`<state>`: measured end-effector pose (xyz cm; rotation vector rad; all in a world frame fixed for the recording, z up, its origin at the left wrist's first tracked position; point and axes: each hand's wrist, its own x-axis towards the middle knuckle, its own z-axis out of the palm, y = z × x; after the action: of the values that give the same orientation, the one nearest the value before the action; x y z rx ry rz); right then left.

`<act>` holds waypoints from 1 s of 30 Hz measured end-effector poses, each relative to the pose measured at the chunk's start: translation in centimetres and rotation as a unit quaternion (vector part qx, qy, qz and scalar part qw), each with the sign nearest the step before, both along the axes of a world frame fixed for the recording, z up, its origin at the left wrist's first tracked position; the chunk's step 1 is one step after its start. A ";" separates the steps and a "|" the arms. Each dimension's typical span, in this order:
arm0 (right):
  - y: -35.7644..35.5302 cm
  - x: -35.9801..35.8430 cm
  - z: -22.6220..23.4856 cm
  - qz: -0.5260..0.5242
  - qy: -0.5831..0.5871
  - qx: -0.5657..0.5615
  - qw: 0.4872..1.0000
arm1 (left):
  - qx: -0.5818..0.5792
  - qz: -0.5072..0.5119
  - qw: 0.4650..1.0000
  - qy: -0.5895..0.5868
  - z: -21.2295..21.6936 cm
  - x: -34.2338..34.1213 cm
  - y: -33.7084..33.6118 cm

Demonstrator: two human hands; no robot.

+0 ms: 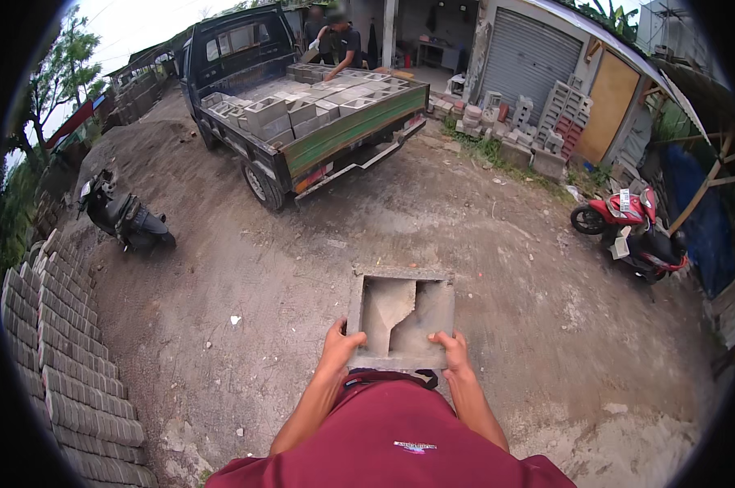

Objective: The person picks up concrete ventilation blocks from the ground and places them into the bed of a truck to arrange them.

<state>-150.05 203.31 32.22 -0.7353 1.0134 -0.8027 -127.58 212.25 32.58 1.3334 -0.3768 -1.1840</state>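
Observation:
A square grey concrete ventilation block (393, 305) is held level in front of my waist. It has a raised frame and an inner partition with a stepped edge between two hollows. My left hand (337, 346) grips its left side, the thumb hooked over the frame near the lower corner. On the opposite side my right hand (455, 351) holds the frame the same way, thumb on top. The fingers of both hands are mostly hidden beneath the block.
Ahead stands a pickup truck (319, 150) with a green tailgate, its bed loaded with concrete blocks (306, 110). Two people (343, 49) work beside it. A dark scooter (123, 213) is parked left, a red scooter (640, 228) right. Stacked grey pieces (83, 390) line the left side.

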 end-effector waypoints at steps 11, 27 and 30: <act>-29.8 3.1 -1.8 -0.022 -0.014 0.010 1.000 | 0.010 -0.002 1.000 -0.004 -3.1 2.6 -30.0; -73.5 9.7 -6.7 0.120 0.031 0.035 0.992 | 0.018 0.146 0.989 0.032 -8.8 5.8 -67.9; -80.6 12.4 -7.2 0.118 0.018 0.028 0.992 | 0.018 0.154 0.988 0.020 -8.7 8.0 -75.3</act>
<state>-137.65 122.67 25.06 -0.8072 0.9555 -0.5566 -119.61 136.99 23.92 1.3424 -0.1136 -0.9604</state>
